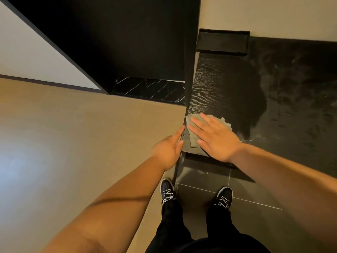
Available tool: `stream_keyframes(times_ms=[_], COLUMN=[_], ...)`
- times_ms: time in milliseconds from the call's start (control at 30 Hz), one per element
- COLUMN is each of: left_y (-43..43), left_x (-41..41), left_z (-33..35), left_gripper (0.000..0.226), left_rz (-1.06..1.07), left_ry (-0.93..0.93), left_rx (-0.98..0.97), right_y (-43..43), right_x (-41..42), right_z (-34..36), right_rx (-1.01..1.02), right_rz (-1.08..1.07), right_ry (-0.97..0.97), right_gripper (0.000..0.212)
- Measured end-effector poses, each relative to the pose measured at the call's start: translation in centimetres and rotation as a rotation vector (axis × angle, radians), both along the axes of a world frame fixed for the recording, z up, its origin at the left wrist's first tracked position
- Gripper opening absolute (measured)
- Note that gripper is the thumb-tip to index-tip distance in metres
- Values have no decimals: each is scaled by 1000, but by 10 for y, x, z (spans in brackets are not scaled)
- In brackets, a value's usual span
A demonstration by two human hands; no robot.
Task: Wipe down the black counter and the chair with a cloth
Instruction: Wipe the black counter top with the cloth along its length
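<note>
- The right hand (217,137) is lying open, fingers flat, pressing the grey cloth (193,119) onto the near left corner of the black counter (291,88).
- The left hand (167,148) is hovering open at the counter's left edge, holding nothing; whether it is touching the edge is unclear.
- Keeping the palm flat and overlapping the strokes is probably working best, running the cloth right out over the corner and edge.
- The black tray (222,42) is sitting at the far left of the counter, apparently holding nothing.
- The chair is not showing.
</note>
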State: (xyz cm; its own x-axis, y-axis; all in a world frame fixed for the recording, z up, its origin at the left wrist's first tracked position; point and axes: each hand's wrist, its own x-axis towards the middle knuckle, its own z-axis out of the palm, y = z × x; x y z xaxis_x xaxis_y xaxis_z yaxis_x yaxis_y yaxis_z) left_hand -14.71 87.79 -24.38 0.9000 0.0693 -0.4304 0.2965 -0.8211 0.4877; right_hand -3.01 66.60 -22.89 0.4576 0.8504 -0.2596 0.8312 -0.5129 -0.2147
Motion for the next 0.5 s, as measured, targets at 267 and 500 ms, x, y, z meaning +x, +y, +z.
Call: stream_keyframes(times_ms=[267, 500], left_y=[25, 33], left_x=[19, 37], left_z=[14, 34], left_gripper=[69, 56], left_rz=[-309, -295], left_ry=[16, -49], left_rx=[152, 124], right_y=[30, 4], right_x=[-14, -52], right_z=[0, -11], right_rx=[21, 15], right_rz=[-464, -327], right_ry=[-63, -75], right_gripper=[66, 64])
